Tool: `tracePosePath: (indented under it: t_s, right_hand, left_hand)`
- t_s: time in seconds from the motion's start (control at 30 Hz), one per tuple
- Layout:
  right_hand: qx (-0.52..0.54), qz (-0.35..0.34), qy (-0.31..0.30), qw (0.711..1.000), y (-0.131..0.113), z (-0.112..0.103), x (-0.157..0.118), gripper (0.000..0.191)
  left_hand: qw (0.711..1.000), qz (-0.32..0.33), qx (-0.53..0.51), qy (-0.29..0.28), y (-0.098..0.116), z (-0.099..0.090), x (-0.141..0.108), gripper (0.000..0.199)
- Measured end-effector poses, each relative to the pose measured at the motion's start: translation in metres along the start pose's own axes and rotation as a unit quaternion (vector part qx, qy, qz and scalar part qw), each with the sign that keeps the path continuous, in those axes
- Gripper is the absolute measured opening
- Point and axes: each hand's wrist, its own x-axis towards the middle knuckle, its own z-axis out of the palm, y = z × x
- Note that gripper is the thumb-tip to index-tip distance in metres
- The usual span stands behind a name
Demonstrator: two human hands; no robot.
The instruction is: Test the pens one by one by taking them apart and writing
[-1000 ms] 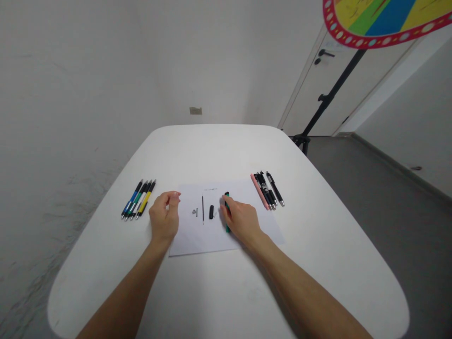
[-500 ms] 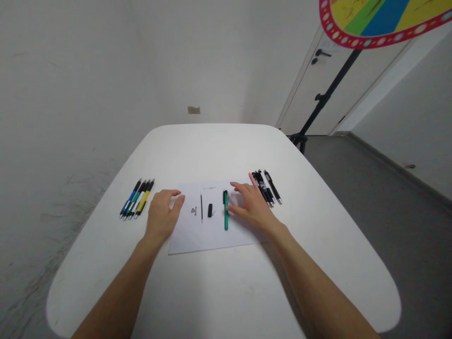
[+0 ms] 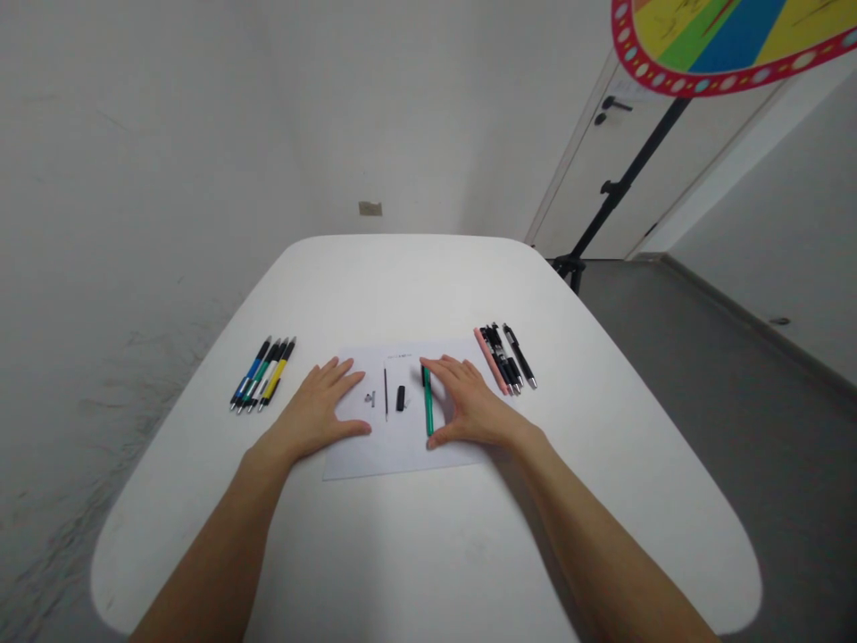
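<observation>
A sheet of white paper (image 3: 375, 457) lies on the table with a row of pen parts on it. My left hand (image 3: 320, 406) is open over the sheet's left side, thumb and fingers spread around tiny silvery parts (image 3: 370, 398), holding nothing. Right of those lie a thin dark refill (image 3: 386, 395) and a short black piece (image 3: 400, 398), perhaps a grip or cap. My right hand (image 3: 472, 404) is open beside a green pen barrel (image 3: 429, 406) with a dark clip. Its index fingertip is by the barrel's top end and its thumb by the bottom end.
Several colored pens (image 3: 263, 375) lie in a row at the left of the white table (image 3: 402, 286). To the right are a pink pen (image 3: 491, 360) and several black pens (image 3: 512, 357). A colorful wheel (image 3: 723, 54) stands on a black stand near the door.
My left hand has moved right onto the paper and spread its fingers. My right thumb has slid down to the green barrel's lower end, widening the hand.
</observation>
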Motion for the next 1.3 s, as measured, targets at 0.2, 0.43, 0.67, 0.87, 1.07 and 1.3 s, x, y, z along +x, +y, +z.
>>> tracePosePath:
  t_s: [0.2,0.43,0.67,0.87,1.07,1.3]
  right_hand:
    - [0.013,-0.017,0.008,1.000,0.006,0.005,0.005,0.120]
    - [0.046,-0.015,0.055,0.997,0.012,0.004,0.002,0.114]
    - [0.024,0.023,0.159,0.987,0.017,-0.003,0.004,0.024]
    - [0.009,0.019,0.176,0.984,0.016,-0.004,0.005,0.017]
    - [-0.002,0.031,0.177,0.984,0.012,-0.002,0.006,0.019]
    - [-0.008,-0.003,0.131,0.991,-0.004,0.003,0.008,0.025]
  left_hand:
    - [0.999,-0.013,0.016,-0.033,0.004,-0.005,0.002,0.084]
    - [0.999,-0.008,0.024,-0.028,0.002,-0.004,0.002,0.083]
    - [1.000,-0.006,0.022,0.002,0.002,-0.003,0.002,0.073]
    - [0.999,0.013,0.022,0.032,-0.001,-0.001,0.001,0.070]
    - [0.992,0.064,0.007,0.104,0.009,0.000,0.004,0.064]
    - [0.983,0.142,-0.023,0.110,0.049,-0.001,0.013,0.048]
